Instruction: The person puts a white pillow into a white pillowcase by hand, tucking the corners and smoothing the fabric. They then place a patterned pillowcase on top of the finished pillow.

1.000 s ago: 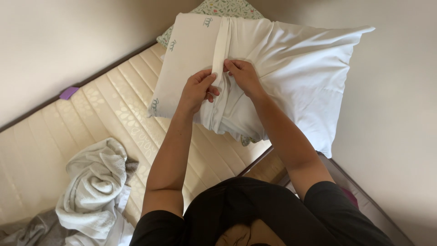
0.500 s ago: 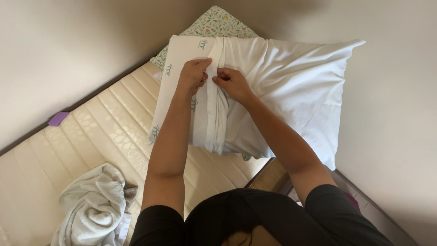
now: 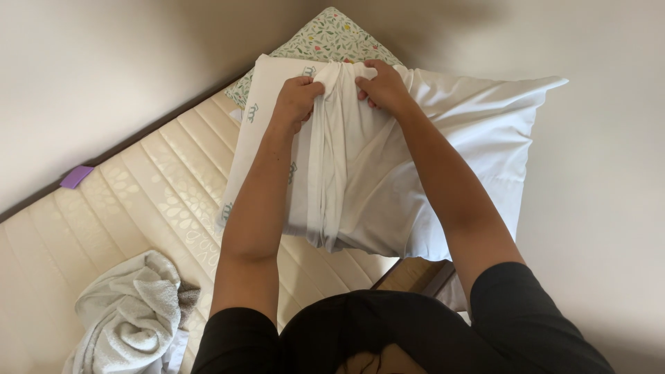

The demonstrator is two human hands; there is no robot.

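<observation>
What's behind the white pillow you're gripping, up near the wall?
A floral-print pillow shows behind the white pillow, only its top corner and left edge visible. The rest is covered by the white pillowcase and both hands.

Both my arms are stretched straight out toward 12 o'clock, bare from the short black sleeves down. My left hand (image 3: 296,97) is curled into a tight fist, knuckles up, gripping hard. My right hand (image 3: 383,86) sits just off it at 3 o'clock, fingers clenched too, wrist bent a bit inward toward the left one.
</observation>
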